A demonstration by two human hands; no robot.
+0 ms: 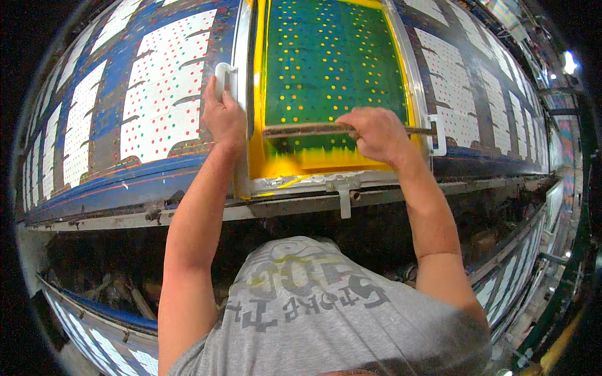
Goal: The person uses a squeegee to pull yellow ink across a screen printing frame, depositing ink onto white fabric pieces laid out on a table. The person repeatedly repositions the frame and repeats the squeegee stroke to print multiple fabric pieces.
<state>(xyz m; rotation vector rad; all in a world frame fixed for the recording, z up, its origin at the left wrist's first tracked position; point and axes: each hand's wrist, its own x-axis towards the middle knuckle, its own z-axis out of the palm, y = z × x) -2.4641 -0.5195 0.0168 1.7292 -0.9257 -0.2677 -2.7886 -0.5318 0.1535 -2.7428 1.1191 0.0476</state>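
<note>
Okay, the squeegee [301, 130] lies crosswise over the lower part of the screen frame [370, 178], its right end overlapping the frame's right rim from where I'm standing; can't tell whether its lower edge touches the mesh. Right hand [380, 135] is clenched on it, right of its middle, knuckles up. Inside the frame: green mesh [332, 69] with rows of yellow and orange dots, and yellow ink [282, 166] smeared at the near end, plus a yellow border along the sides. Left hand [224, 119] is at the frame's left side, grasping the lower part of a white loop handle [226, 72], thumb and fingers about it. Matching handle [437, 135] sits on the frame's right rim, free of any hand. Pale clip [344, 200] hangs off the frame's near rim. Left of the frame, a white sheet [169, 88] with red and green dots lies on the blue, paint-flecked table [125, 182]; right of it, another dotted sheet [448, 94]. More sheets run outward both ways. Nearer than the frame: metal rail [113, 219], then the person's grey T-shirt [351, 313].
</note>
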